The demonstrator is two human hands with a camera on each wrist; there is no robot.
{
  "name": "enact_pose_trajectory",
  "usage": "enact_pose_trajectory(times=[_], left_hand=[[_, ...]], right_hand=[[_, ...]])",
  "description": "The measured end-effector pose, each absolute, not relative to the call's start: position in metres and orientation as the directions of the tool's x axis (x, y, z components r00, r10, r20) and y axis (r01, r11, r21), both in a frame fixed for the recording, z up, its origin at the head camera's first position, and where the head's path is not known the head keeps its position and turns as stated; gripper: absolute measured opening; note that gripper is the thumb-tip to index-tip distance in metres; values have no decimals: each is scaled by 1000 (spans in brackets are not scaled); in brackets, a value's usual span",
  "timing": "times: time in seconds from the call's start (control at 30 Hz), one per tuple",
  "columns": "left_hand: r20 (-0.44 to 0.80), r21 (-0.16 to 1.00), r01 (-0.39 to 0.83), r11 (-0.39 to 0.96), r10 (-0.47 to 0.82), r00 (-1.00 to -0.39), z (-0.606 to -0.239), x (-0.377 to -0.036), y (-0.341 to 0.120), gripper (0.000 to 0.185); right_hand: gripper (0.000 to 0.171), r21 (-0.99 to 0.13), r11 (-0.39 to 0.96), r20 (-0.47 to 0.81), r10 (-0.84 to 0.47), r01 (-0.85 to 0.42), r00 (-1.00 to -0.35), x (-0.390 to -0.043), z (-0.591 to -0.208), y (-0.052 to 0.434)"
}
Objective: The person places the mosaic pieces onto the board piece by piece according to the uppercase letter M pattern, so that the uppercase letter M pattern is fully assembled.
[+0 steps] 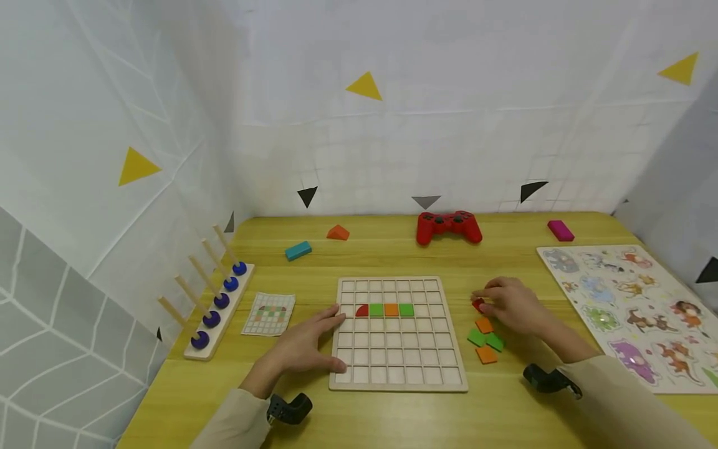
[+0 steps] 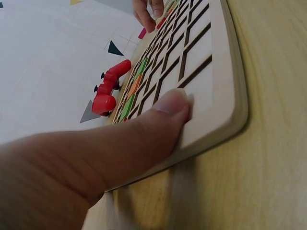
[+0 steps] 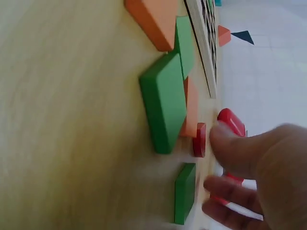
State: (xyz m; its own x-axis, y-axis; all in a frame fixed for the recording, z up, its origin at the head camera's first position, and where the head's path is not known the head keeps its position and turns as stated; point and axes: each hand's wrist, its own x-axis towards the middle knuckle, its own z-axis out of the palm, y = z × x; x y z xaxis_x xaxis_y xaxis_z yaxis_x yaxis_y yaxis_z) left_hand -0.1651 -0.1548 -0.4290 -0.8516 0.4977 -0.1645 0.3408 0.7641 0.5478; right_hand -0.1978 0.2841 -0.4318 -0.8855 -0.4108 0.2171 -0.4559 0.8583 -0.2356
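A wooden grid board (image 1: 344, 380) lies at the table's middle, with a red quarter-round, a green, an orange and a green tile (image 1: 406, 309) in one row. My left hand (image 1: 331, 340) rests flat at the board's left edge, and its thumb (image 2: 160, 120) presses the rim (image 2: 230, 96). To the right of the board, my right hand (image 1: 480, 300) pinches a small red piece (image 1: 477, 304), the same red piece (image 3: 231, 122) seen under the thumb in the right wrist view. Just below it lie loose orange tiles (image 1: 484, 325) and green tiles (image 1: 495, 341), with one green tile (image 3: 163, 103) close to the right wrist camera.
A red game controller (image 1: 449, 226), teal block (image 1: 298, 250), orange wedge (image 1: 338, 233) and magenta block (image 1: 560, 230) lie at the back. An animal puzzle (image 1: 634, 305) fills the right side. A peg rack with blue rings (image 1: 215, 305) and a pattern card (image 1: 269, 313) sit on the left.
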Motion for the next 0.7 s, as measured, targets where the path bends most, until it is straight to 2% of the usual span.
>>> enact_pose_trajectory(times=[0.13, 0.23, 0.57, 0.7], left_hand=[[-161, 544, 347, 764, 501, -851, -431, -165, -155, 92], [-156, 539, 351, 765, 501, -851, -432, -165, -155, 92], [-167, 542, 343, 767, 499, -851, -432, -166, -154, 92], [-163, 540, 351, 765, 505, -848, -432, -166, -153, 93]], right_hand=[[32, -232, 904, 169, -326, -359, -930, -197, -430, 281], [30, -242, 913, 144, -301, -329, -943, -197, -432, 280], [25, -270, 896, 161, -319, -352, -934, -198, -434, 271], [21, -277, 877, 211, -343, -393, -915, -199, -434, 267]])
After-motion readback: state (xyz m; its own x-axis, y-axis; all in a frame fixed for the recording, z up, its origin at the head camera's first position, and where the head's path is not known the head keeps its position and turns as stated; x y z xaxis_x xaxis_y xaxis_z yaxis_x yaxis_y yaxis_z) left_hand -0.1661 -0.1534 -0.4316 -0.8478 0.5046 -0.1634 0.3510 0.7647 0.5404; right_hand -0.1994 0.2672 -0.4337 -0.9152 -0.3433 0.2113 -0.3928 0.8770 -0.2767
